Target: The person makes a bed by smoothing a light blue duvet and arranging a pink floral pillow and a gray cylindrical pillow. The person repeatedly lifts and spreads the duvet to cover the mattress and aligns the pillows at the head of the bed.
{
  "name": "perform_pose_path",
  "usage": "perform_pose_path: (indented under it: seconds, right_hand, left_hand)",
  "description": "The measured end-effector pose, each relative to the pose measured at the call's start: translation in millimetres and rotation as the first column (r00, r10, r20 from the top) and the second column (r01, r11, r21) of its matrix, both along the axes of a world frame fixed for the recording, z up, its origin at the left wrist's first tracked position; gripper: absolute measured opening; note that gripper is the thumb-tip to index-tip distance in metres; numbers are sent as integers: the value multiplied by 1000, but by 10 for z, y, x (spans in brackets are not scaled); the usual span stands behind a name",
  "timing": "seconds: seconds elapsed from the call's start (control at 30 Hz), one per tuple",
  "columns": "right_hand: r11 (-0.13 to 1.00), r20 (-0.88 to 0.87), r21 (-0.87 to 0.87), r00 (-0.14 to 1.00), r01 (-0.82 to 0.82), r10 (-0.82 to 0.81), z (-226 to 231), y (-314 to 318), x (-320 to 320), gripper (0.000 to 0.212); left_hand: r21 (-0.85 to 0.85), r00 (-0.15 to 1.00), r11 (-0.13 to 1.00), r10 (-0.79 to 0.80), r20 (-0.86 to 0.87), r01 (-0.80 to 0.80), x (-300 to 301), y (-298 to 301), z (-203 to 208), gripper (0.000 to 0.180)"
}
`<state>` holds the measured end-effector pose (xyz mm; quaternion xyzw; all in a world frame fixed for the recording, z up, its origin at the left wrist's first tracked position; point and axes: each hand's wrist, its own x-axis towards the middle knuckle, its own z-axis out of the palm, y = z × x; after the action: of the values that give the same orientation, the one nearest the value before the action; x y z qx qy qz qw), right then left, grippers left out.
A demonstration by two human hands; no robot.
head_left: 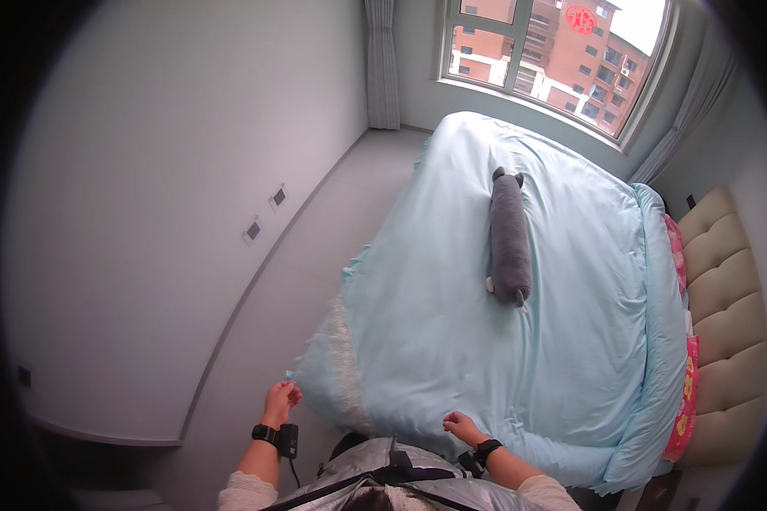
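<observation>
A pale blue bedspread (pixel 418 324) with a ruffled edge and a lace-like strip covers the bed. My left hand (pixel 281 400) is at its near left corner, fingers curled beside the ruffle; whether cloth is pinched in them is hidden. Over the near edge of the bedspread, my right hand (pixel 464 428) has its fingers curled in, and I cannot make out anything inside them. A long grey plush pillow (pixel 510 238), shaped like an animal with small ears, lies lengthwise on the bedspread, beyond both hands.
A tufted beige headboard (pixel 724 298) stands at the right, with red patterned bedding (pixel 684 409) showing beside it. Grey floor (pixel 315 255) runs between the bed and the left wall (pixel 162 213). A window (pixel 554 60) and curtains (pixel 383 68) are at the far end.
</observation>
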<state>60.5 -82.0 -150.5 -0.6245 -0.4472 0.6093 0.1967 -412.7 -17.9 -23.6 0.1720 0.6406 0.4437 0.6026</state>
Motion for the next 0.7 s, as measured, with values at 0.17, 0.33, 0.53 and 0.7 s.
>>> perform_pose_path:
  seconds: [0.17,0.33,0.53,0.7]
  right_hand:
    - [998,-9,-28,998,61,-61,65,-48,28,20]
    - [988,39,-78,990,136,-133,28,23,-135,17]
    - [957,47,-157,970,242,-238,78,209,-784,17]
    - [956,150,-272,986,110,-70,185,284,-1376,15]
  left_hand:
    - [11,999,1000,15,44,-16,-87,57,-111,6]
    - [16,995,999,-42,90,40,-383,457,-221,7]
    - [49,982,993,-118,145,112,-1050,1153,-193,5]
    - [1,969,974,-226,103,227,-1808,1533,-301,9]
